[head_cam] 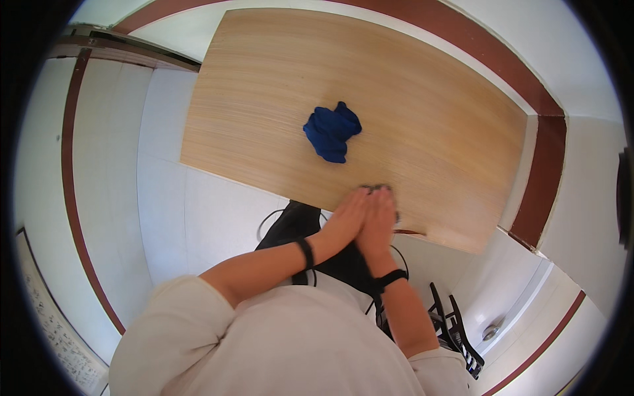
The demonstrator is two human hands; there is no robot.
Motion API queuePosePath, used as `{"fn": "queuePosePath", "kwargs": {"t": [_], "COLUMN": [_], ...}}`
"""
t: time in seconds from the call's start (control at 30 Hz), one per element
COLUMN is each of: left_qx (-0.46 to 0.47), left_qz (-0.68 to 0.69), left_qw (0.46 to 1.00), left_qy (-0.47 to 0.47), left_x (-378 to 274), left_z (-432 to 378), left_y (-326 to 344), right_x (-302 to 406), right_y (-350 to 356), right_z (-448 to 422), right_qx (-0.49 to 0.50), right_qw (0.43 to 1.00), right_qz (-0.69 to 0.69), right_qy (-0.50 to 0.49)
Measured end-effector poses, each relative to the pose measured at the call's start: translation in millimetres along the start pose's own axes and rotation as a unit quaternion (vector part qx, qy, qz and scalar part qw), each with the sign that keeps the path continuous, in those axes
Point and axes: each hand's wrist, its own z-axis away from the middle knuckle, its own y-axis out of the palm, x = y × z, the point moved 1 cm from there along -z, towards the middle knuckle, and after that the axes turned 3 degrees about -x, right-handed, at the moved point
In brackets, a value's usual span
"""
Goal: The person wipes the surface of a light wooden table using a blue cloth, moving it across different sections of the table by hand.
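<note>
My left hand (351, 213) and my right hand (380, 213) lie side by side near the front edge of the wooden table (257, 89), touching each other, fingers pointing away from me. Beneath and just past their fingertips shows a small dark, patterned item (396, 217), mostly hidden and blurred; I cannot tell what it is or whether it is gripped. A crumpled dark blue cloth (331, 132) rests on the tabletop beyond my hands, a little to the left. Neither hand touches it.
A thin reddish-brown item (411, 232) lies at the table's front edge, right of my hands. Black chair parts (453, 321) stand on the floor at the lower right. Walls with a red-brown band (540, 173) border the table's far and right sides. Thin black cables hang below the table.
</note>
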Motion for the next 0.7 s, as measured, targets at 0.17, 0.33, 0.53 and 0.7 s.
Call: {"fn": "queuePosePath", "kwargs": {"t": [0.17, 0.33, 0.53, 0.7], "left_qx": [0.06, 0.033, -0.004, -0.014], "left_qz": [-0.133, -0.079, -0.068, 0.036], "left_qw": [0.988, 0.994, 0.998, 0.999], "left_qy": [-0.042, -0.066, 0.007, 0.002], "left_x": [95, 127, 108, 150], "left_z": [9, 2, 40, -44], "left_y": [-29, -30, -27, -30], "right_x": [67, 95, 97, 76], "right_y": [37, 47, 53, 45], "right_z": [-76, -96, -45, -133], "right_qx": [0.007, -0.022, -0.004, -0.041], "right_qw": [0.998, 0.999, 0.998, 0.995], "right_qz": [0.018, 0.028, 0.058, 0.091], "right_qy": [-0.062, -0.003, -0.002, 0.031]}}
